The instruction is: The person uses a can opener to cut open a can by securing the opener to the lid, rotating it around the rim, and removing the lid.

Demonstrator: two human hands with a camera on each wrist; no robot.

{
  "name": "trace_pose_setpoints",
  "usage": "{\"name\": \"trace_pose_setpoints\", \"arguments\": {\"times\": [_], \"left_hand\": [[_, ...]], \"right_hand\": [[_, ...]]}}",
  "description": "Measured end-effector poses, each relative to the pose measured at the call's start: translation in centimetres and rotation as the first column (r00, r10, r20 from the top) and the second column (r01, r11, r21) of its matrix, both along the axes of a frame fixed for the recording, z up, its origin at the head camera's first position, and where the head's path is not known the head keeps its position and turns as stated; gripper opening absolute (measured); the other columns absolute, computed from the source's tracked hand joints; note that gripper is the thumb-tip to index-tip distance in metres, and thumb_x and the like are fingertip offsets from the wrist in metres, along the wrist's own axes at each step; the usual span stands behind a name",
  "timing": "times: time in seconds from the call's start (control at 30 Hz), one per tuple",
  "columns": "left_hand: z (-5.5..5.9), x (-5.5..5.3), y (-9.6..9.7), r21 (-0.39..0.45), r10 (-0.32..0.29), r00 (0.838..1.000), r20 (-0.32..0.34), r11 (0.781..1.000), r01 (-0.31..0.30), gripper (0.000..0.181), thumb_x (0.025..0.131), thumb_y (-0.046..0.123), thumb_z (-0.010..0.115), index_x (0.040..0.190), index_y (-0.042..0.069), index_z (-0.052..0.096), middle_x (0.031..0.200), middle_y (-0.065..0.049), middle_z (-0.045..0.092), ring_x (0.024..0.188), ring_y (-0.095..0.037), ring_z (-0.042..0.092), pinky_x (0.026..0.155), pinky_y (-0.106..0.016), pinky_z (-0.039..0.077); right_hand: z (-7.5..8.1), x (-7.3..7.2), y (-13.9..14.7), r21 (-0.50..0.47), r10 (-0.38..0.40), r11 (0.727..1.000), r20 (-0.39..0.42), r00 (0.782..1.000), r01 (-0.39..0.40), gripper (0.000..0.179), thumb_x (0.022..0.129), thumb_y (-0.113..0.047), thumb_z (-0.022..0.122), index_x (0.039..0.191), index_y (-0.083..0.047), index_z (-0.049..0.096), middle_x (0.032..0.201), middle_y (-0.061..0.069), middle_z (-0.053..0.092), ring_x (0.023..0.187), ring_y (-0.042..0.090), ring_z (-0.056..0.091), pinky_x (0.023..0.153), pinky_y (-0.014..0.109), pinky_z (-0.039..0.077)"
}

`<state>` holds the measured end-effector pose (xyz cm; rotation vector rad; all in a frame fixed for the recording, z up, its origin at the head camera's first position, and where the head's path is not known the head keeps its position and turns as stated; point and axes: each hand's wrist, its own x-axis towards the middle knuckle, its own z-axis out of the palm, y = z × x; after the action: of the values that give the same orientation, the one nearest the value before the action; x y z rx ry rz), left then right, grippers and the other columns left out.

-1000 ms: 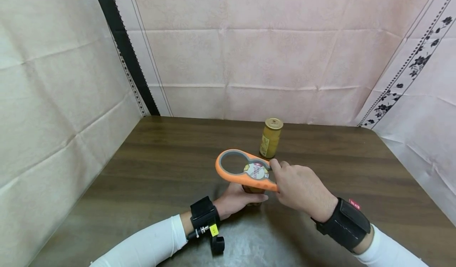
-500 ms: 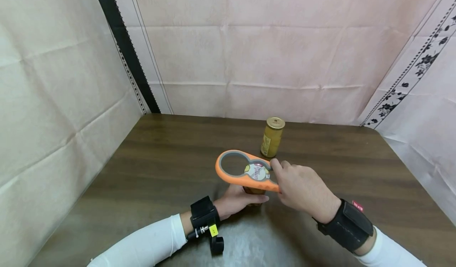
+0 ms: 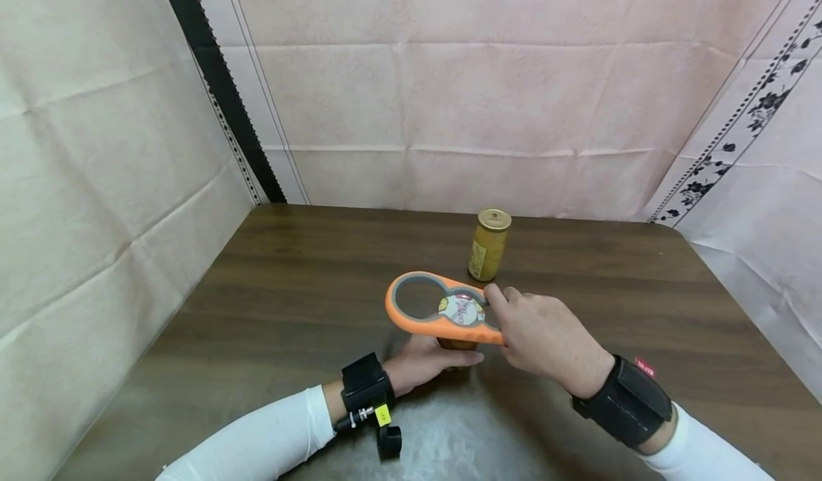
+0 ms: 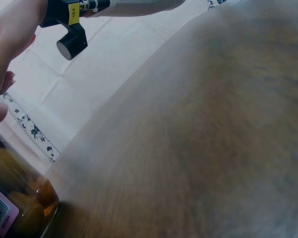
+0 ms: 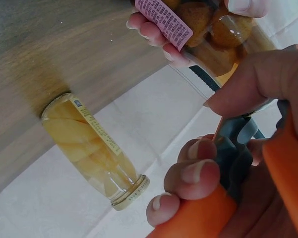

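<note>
My left hand (image 3: 424,363) holds a glass jar (image 5: 223,34) with a pink label and brownish round fruit inside; its fingers wrap the glass in the right wrist view. The jar's white printed lid (image 3: 461,310) shows through one ring of an orange and grey jar opener (image 3: 443,326) set around the top. My right hand (image 3: 549,335) grips the opener's handles, thumb on one side and fingers curled around the other (image 5: 196,218). In the left wrist view, the lower part of the jar (image 4: 29,203) appears at the left edge, with the right hand above it.
A second jar (image 3: 489,249) of yellow fruit slices, with a gold lid, stands upright behind the opener. The brown wooden table (image 3: 308,274) ends at pale cloth walls (image 3: 501,110) at the back and sides.
</note>
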<state>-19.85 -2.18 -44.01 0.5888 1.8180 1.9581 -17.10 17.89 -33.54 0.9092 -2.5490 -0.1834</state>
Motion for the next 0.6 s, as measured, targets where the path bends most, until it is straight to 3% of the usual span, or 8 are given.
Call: {"name": "trace_pose_setpoints", "arguments": {"times": [0.2, 0.6], "left_hand": [[-0.08, -0.37, -0.01, 0.004, -0.022, 1.000, -0.016, 1.000, 0.022, 0.044, 0.088, 0.012, 0.079, 0.130, 0.015, 0.064, 0.110, -0.003, 0.066, 0.082, -0.014, 0.056, 0.074, -0.026, 0.047], [0.01, -0.12, -0.12, -0.016, -0.037, 0.998, -0.049, 0.999, 0.036, 0.047, 0.090, 0.015, 0.078, 0.134, 0.020, 0.062, 0.124, 0.002, 0.066, 0.095, -0.013, 0.057, 0.083, -0.027, 0.048]], "right_hand": [[0.05, -0.33, 0.03, -0.001, 0.011, 1.000, -0.024, 1.000, -0.011, 0.054, 0.058, -0.017, 0.086, 0.099, -0.007, 0.052, 0.067, -0.002, 0.051, 0.052, 0.013, 0.051, 0.043, 0.026, 0.038], [-0.10, -0.48, 0.12, 0.026, 0.016, 1.000, -0.011, 1.000, -0.015, 0.053, 0.061, -0.018, 0.086, 0.101, -0.008, 0.053, 0.068, -0.002, 0.051, 0.051, 0.011, 0.050, 0.044, 0.024, 0.038]]}}
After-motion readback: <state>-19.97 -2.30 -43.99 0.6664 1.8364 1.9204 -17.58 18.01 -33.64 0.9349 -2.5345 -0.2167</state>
